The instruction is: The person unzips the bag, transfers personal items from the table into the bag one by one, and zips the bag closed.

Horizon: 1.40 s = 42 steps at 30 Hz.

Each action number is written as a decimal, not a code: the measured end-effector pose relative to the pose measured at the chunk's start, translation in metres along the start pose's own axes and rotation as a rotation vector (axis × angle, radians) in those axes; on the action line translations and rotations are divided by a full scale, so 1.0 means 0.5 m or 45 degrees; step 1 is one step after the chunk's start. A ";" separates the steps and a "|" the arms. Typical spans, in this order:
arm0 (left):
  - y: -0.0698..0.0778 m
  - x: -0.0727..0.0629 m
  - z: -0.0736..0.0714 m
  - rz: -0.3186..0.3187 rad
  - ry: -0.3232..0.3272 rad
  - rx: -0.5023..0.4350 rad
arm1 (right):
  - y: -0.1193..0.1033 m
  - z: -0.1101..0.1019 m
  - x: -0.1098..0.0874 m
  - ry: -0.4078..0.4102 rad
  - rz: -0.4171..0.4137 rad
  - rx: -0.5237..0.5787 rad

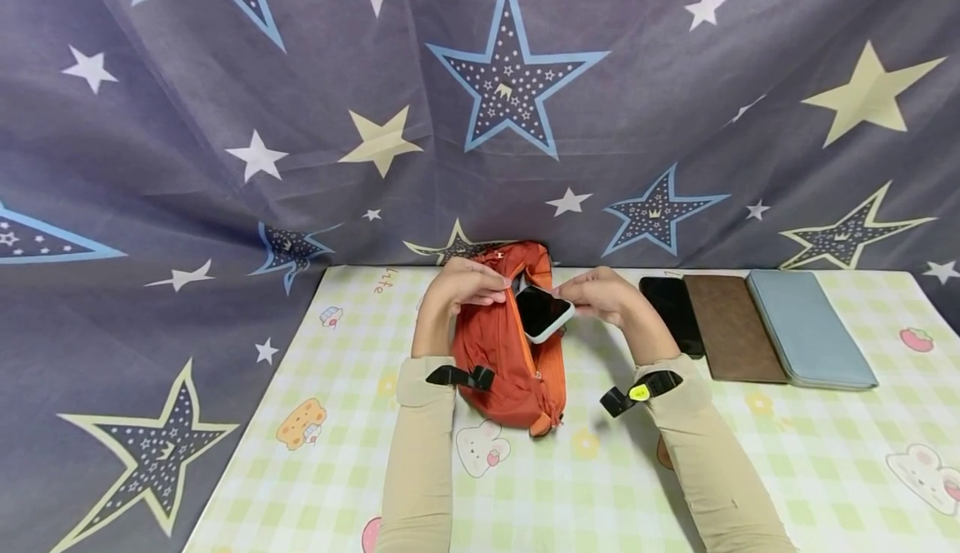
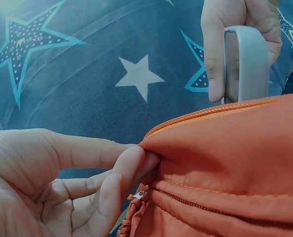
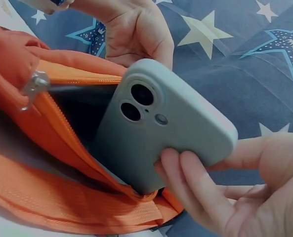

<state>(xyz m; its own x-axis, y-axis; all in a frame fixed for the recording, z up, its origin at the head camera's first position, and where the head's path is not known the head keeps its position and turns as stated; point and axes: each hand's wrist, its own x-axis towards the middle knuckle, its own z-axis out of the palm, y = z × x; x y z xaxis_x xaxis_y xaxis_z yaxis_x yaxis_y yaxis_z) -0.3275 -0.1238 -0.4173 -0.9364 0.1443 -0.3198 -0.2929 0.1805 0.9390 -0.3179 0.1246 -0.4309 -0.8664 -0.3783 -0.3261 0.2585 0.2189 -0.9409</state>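
Observation:
An orange-red zippered bag (image 1: 491, 361) lies on the table with its main zipper undone. My left hand (image 1: 471, 283) pinches the fabric at the edge of the opening, as the left wrist view shows beside a zipper pull (image 2: 138, 195). In my right hand (image 1: 600, 293) is a smartphone (image 1: 542, 313) in a pale grey-green case, gripped between thumb and fingers. Seen from the right wrist, the phone (image 3: 161, 118) slants into the bag's mouth, its camera end outside and its lower part within the opening. The dark inside of the bag (image 3: 82, 108) hides what else it holds.
Right of the bag lie a black phone (image 1: 670, 311), a brown leather-like flat case (image 1: 729, 328) and a light blue zip case (image 1: 813, 328), side by side. A checked cartoon cloth (image 1: 315, 370) covers the table. Behind hangs a dark star-patterned curtain (image 1: 465, 186).

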 end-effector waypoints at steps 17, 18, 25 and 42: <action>0.005 -0.001 -0.006 0.036 -0.033 0.040 | -0.004 0.027 0.002 0.071 -0.068 -0.087; 0.005 -0.001 -0.006 0.038 -0.031 0.043 | -0.004 0.030 0.004 0.077 -0.063 -0.091; 0.002 -0.001 -0.008 0.035 -0.027 0.016 | -0.002 0.033 0.006 0.047 -0.033 -0.091; -0.004 -0.003 -0.014 0.043 -0.078 -0.030 | -0.045 0.037 0.030 -0.011 0.087 -0.105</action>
<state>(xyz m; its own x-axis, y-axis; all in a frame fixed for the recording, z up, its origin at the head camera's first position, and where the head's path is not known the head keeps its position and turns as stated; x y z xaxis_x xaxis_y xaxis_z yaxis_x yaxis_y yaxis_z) -0.3269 -0.1310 -0.4179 -0.9323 0.2097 -0.2947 -0.2668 0.1516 0.9518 -0.3289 0.0973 -0.4165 -0.8441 -0.3674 -0.3905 0.2809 0.3174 -0.9057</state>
